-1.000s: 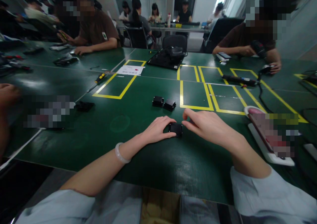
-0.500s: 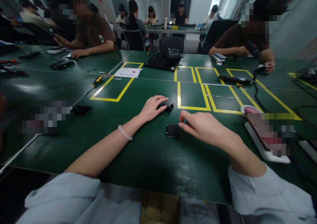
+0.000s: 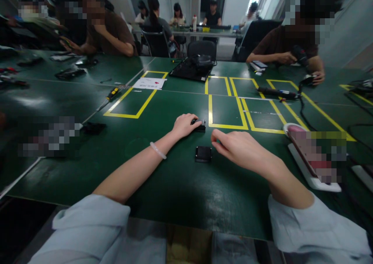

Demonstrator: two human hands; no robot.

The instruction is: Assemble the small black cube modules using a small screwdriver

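Note:
On the green table, my left hand (image 3: 185,125) is closed round a small black part (image 3: 200,128) that lies at its fingertips. The fingers cover much of that part, so its full shape is hidden. Nearer to me rests a flat, nearly square black piece (image 3: 203,154) with small bright spots at its corners. Just right of this piece hovers my right hand (image 3: 237,147), apart from it. Its fingers are curled, with thumb and index close together and nothing visible between them.
A phone-like device on a white base (image 3: 309,163) lies to my right. Yellow tape frames (image 3: 229,126) mark the table (image 3: 163,186). Further off are a yellow-black screwdriver (image 3: 112,94), a printed sheet (image 3: 150,83), a black panel (image 3: 186,71) and a black rod-shaped tool (image 3: 276,93). Two people sit opposite.
My left hand has shifted slightly right and its fingers have closed in on the small black part, which has turned a little. The fingers of my right hand have drawn closer together.

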